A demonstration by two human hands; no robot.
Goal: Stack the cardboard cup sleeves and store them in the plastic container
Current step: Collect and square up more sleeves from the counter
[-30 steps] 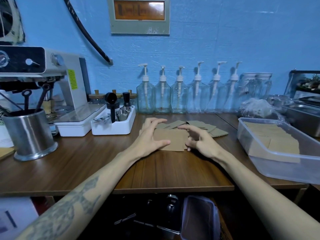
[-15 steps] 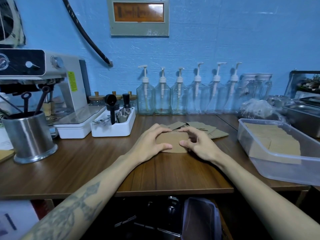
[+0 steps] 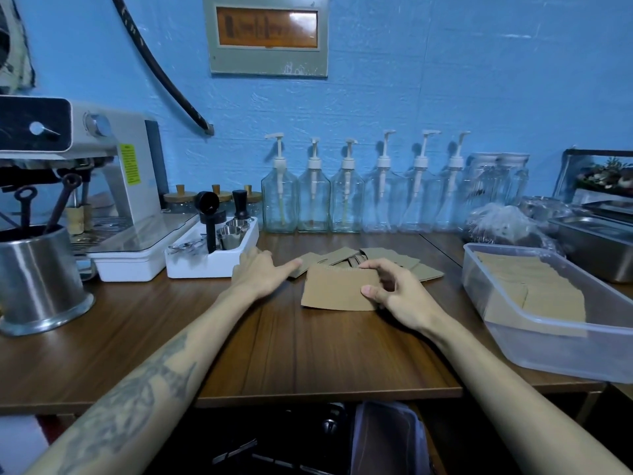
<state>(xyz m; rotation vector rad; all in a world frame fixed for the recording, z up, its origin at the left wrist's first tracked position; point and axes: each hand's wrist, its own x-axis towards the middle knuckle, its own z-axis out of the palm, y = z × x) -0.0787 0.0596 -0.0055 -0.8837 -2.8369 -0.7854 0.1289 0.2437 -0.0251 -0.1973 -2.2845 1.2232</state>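
Observation:
A small stack of brown cardboard cup sleeves [image 3: 337,289] lies flat on the wooden table [image 3: 308,351]. My right hand [image 3: 399,298] grips its right end, thumb on top and fingers curled over the far edge. My left hand [image 3: 262,272] lies off to the left with its thumb stretched toward several loose sleeves [image 3: 394,258] spread behind the stack. At the right stands a clear plastic container [image 3: 548,341] with sleeves [image 3: 534,282] lying inside.
A white tray [image 3: 212,265] of barista tools sits just behind my left hand. A steel cup [image 3: 37,282] and an espresso machine [image 3: 102,186] fill the left. Pump bottles [image 3: 346,200] line the wall. Steel pans [image 3: 596,245] stand at the far right.
My left hand has let go of the stack and moved left and back toward the loose sleeves. My right hand stays on the stack's right end.

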